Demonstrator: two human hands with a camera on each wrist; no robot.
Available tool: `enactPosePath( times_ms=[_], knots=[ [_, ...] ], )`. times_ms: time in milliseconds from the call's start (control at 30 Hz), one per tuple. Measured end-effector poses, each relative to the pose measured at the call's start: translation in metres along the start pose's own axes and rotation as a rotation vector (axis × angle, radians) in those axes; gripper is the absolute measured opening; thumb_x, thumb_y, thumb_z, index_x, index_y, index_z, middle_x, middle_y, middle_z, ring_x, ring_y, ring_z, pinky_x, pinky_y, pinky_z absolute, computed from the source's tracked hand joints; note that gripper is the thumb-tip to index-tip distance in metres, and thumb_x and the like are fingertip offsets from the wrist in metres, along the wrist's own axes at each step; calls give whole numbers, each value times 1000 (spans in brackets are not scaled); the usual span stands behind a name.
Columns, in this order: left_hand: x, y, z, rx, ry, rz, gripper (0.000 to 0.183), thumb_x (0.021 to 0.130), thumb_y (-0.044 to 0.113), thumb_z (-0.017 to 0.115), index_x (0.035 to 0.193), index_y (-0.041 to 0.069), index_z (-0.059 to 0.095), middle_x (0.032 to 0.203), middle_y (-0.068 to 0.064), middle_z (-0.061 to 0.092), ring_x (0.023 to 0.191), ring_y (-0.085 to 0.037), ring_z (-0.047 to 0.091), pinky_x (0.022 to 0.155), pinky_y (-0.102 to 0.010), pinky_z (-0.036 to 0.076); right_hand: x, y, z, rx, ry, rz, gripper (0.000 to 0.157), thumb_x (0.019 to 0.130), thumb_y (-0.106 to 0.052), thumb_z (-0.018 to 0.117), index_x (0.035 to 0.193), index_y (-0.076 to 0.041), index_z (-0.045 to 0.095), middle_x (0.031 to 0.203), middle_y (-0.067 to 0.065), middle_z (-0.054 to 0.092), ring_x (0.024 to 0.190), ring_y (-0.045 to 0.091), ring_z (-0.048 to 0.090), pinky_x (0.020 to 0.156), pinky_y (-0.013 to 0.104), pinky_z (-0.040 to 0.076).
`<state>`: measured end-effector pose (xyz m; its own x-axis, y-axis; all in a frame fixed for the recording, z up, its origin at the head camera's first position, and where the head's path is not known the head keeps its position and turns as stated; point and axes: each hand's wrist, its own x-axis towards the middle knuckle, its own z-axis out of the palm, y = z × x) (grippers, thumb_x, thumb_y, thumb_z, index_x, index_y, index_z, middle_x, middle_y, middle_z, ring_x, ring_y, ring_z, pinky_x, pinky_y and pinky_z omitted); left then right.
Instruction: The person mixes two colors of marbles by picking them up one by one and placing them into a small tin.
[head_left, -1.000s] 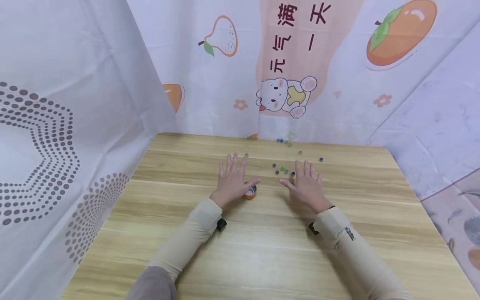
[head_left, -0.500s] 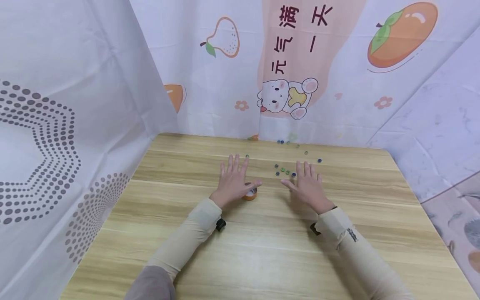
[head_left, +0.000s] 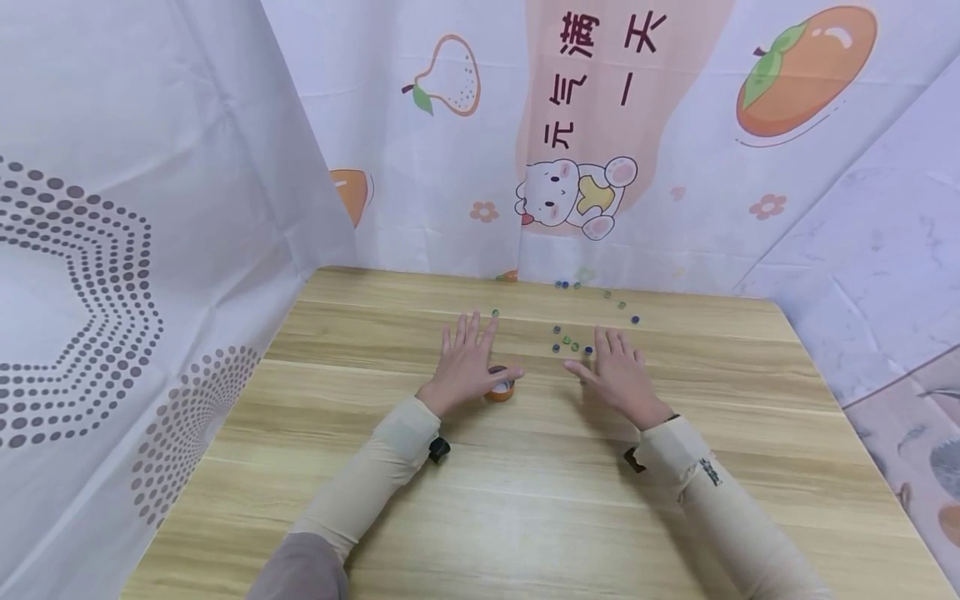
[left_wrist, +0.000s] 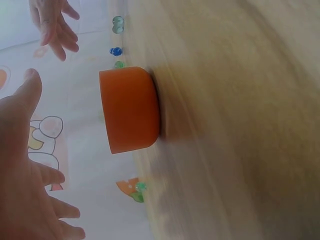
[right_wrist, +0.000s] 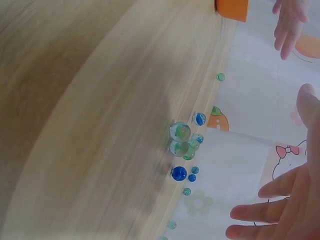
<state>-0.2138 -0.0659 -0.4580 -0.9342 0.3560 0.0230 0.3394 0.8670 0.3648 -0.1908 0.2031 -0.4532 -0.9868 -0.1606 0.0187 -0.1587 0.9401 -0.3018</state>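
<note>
My left hand [head_left: 462, 367] hovers with fingers spread over the table, its thumb overlapping a small orange cup [head_left: 500, 393] in the head view. In the left wrist view the cup [left_wrist: 131, 110] stands upright, apart from the fingers. My right hand [head_left: 620, 377] is likewise spread and holds nothing. Just beyond its thumb and fingertips lies a loose group of glass marbles, among them a dark blue marble [head_left: 588, 350] and a green-swirled marble [head_left: 575, 347]. The right wrist view shows clear green marbles [right_wrist: 180, 132] close together, with a blue marble [right_wrist: 179, 173] beside them.
More marbles are scattered toward the back: a blue marble [head_left: 635, 320] at right, a clear marble [head_left: 622, 305] behind it, and a lone green marble [head_left: 496, 313] beyond the left fingertips. A printed curtain [head_left: 450, 208] hangs behind the wooden table [head_left: 495, 517].
Two clear marbles at the back have rolled to the right, while the blue marble at right has rolled slightly left. Some marbles in the near group have shifted slightly. Both hands stay nearly still.
</note>
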Motion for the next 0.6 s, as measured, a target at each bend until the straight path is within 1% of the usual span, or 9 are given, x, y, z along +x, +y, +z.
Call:
enactPosePath(
  times_ms=[133,200,300,367,467,600],
  knots=[
    [-1,-3,0,-2,-12,11,102,84,72,54,158,18,12,163,-20,7,150,-44,5,116,-66,8,-1,1,0,-5,3,-14,96,94,-66,42,150,9,20,152,35,27,140,52,25,112,66,22],
    [-2,-4,0,-6,-22,18,103,83,73,55,158,17,12,163,-21,8,150,-43,5,116,-67,8,-2,1,0,-7,1,-21,94,95,-64,44,148,11,23,150,35,31,138,53,28,111,65,24],
    [-3,-6,-1,-19,-54,19,104,81,73,57,158,18,12,163,-21,9,150,-42,5,117,-66,9,-3,2,1,-8,-4,-26,91,95,-62,45,145,13,29,146,37,35,136,53,33,111,64,27],
    [-4,-7,-2,-44,-77,15,105,81,71,60,158,17,13,163,-21,9,151,-42,4,117,-65,8,-4,2,0,-16,-5,-33,88,96,-60,46,143,14,33,143,37,39,133,52,36,109,63,30],
    [-5,-7,-3,-64,-105,11,106,80,67,65,157,15,15,163,-22,9,151,-41,5,118,-64,8,-5,1,-1,-30,-4,-48,84,97,-56,48,141,14,37,138,37,45,130,52,40,107,61,34],
    [-7,-8,-3,-55,-133,18,107,78,66,68,156,11,19,161,-23,14,150,-41,9,118,-62,12,-6,1,-2,-53,-8,-67,78,97,-51,50,138,14,42,133,37,50,126,50,44,106,58,37]
  ],
)
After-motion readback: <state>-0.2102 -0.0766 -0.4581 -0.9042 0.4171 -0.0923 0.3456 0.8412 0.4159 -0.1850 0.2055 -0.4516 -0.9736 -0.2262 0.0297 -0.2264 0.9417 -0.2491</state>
